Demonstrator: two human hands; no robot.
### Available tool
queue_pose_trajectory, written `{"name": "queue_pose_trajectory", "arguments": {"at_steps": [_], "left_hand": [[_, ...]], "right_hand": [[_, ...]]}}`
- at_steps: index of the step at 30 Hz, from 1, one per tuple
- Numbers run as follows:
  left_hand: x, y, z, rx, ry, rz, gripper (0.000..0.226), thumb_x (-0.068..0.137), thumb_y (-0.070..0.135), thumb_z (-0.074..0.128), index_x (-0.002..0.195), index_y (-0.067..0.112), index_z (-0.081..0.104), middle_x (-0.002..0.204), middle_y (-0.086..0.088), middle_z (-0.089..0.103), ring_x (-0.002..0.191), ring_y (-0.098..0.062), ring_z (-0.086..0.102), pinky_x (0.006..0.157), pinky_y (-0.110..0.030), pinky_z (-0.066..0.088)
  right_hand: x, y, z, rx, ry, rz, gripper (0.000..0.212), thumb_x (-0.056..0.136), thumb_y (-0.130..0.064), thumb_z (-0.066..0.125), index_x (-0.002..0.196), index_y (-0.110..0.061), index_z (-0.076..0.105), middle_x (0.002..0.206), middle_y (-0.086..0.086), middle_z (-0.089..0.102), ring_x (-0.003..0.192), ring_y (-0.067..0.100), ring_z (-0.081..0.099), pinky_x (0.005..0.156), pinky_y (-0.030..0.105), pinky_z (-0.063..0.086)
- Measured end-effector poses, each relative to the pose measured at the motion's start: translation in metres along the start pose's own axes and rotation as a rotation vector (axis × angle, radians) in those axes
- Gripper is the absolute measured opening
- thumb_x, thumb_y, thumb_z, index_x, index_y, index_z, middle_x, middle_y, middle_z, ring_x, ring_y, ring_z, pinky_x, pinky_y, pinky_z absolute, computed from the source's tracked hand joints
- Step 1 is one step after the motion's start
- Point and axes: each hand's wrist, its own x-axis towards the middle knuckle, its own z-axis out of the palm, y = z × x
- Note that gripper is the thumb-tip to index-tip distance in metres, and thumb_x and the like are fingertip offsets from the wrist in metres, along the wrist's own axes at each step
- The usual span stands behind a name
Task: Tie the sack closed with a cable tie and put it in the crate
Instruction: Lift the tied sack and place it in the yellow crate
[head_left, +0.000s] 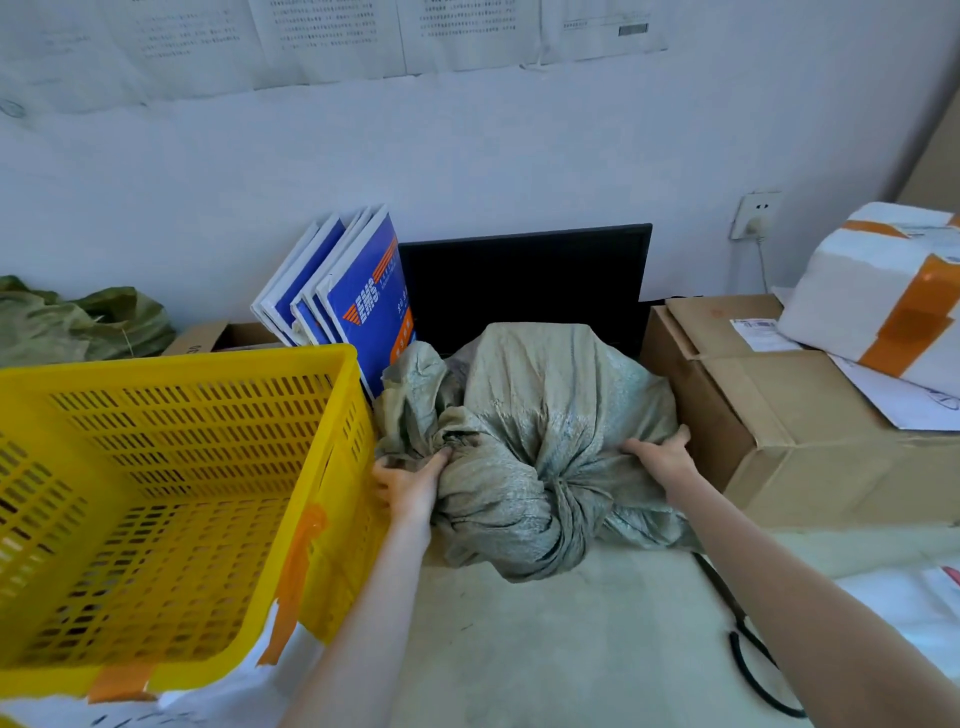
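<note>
Both hands' grip on sack (545, 436), beside yellow crate (171, 499)

Pale bluish wall (493, 156) with printed sheets (322, 36) taped along the top and a plugged-in socket (753, 215) off to the right. A black monitor (524, 280) leans against it at the back edge of the worn whitish tabletop (571, 649). Soft daylight all round.

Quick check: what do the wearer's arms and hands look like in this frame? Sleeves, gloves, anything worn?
Both forearms enter from the bottom edge and are bare: no sleeves reach into view. The left hand and right hand wear no gloves, and no rings, watch or wristbands show. No cables or markings on either arm. Above the forearms nothing is in frame, so any short sleeve can't be ruled out.
</note>
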Motion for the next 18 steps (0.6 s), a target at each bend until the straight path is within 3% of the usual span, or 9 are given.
{"name": "queue_pose_trajectory", "arguments": {"at_steps": [1, 3, 6, 8, 10, 12, 14, 18], "left_hand": [[0.002, -0.001, -0.001, -0.043, -0.039, -0.090, 0.110, 0.064, 0.044, 0.086, 0.146, 0.018, 0.018, 0.148, -0.015, 0.031, 0.133, -0.036, 0.036, 0.108, -0.049, 0.036], [0.005, -0.004, -0.004, -0.155, -0.176, -0.279, 0.124, 0.048, 0.057, 0.089, 0.147, 0.018, 0.025, 0.146, -0.014, 0.042, 0.129, -0.039, 0.044, 0.099, -0.053, 0.042], [0.011, -0.014, -0.008, -0.182, -0.301, -0.372, 0.116, 0.037, 0.059, 0.089, 0.138, 0.021, 0.046, 0.132, -0.015, 0.057, 0.113, -0.041, 0.057, 0.081, -0.058, 0.052], [0.004, -0.011, -0.007, -0.210, -0.268, -0.332, 0.082, 0.062, 0.048, 0.083, 0.130, 0.016, 0.053, 0.127, -0.014, 0.061, 0.111, -0.040, 0.059, 0.084, -0.058, 0.051], [-0.004, -0.009, -0.002, -0.297, -0.163, -0.289, 0.048, 0.083, 0.029, 0.071, 0.124, 0.011, 0.054, 0.120, -0.012, 0.059, 0.115, -0.039, 0.056, 0.084, -0.051, 0.048], [-0.006, -0.011, 0.005, -0.389, -0.060, -0.229, 0.047, 0.087, 0.016, 0.067, 0.130, 0.010, 0.051, 0.125, -0.012, 0.058, 0.117, -0.039, 0.055, 0.087, -0.050, 0.047], [-0.004, -0.016, 0.011, -0.472, 0.032, -0.165, 0.048, 0.084, 0.010, 0.067, 0.130, 0.013, 0.052, 0.131, -0.014, 0.058, 0.116, -0.039, 0.055, 0.095, -0.059, 0.044], [-0.002, -0.021, 0.016, -0.534, 0.112, -0.142, 0.042, 0.083, 0.004, 0.065, 0.124, 0.012, 0.058, 0.126, -0.015, 0.061, 0.111, -0.038, 0.058, 0.094, -0.066, 0.042]], "right_hand": [[0.001, 0.001, -0.002, 0.062, -0.030, 0.021, 0.109, 0.077, -0.031, 0.075, 0.151, -0.024, -0.005, 0.147, 0.016, 0.034, 0.123, 0.040, 0.046, 0.098, 0.046, 0.044], [0.003, 0.002, -0.005, 0.161, -0.071, 0.050, 0.100, 0.080, -0.029, 0.072, 0.151, -0.025, 0.002, 0.143, 0.014, 0.040, 0.118, 0.039, 0.050, 0.092, 0.044, 0.047], [0.032, 0.023, -0.007, 0.227, -0.019, 0.046, 0.084, 0.080, -0.043, 0.066, 0.149, -0.030, 0.022, 0.139, 0.010, 0.049, 0.114, 0.038, 0.054, 0.099, 0.049, 0.046], [0.039, 0.031, -0.007, 0.259, 0.048, 0.017, 0.069, 0.084, -0.045, 0.060, 0.146, -0.026, 0.035, 0.139, 0.012, 0.051, 0.117, 0.038, 0.053, 0.103, 0.048, 0.043], [0.011, 0.018, -0.008, 0.249, 0.147, -0.014, 0.049, 0.096, -0.034, 0.047, 0.142, -0.017, 0.043, 0.139, 0.014, 0.051, 0.122, 0.038, 0.049, 0.104, 0.041, 0.040], [0.005, 0.015, -0.006, 0.289, 0.227, -0.030, 0.042, 0.100, -0.026, 0.041, 0.139, -0.011, 0.048, 0.138, 0.017, 0.051, 0.124, 0.038, 0.047, 0.102, 0.039, 0.039], [0.004, 0.015, -0.004, 0.359, 0.279, -0.036, 0.038, 0.100, -0.021, 0.042, 0.135, -0.008, 0.052, 0.135, 0.018, 0.054, 0.122, 0.038, 0.049, 0.100, 0.039, 0.040], [-0.001, 0.012, -0.008, 0.498, 0.320, -0.002, 0.033, 0.099, -0.018, 0.046, 0.125, -0.005, 0.059, 0.127, 0.019, 0.058, 0.116, 0.035, 0.053, 0.094, 0.035, 0.042]]}}
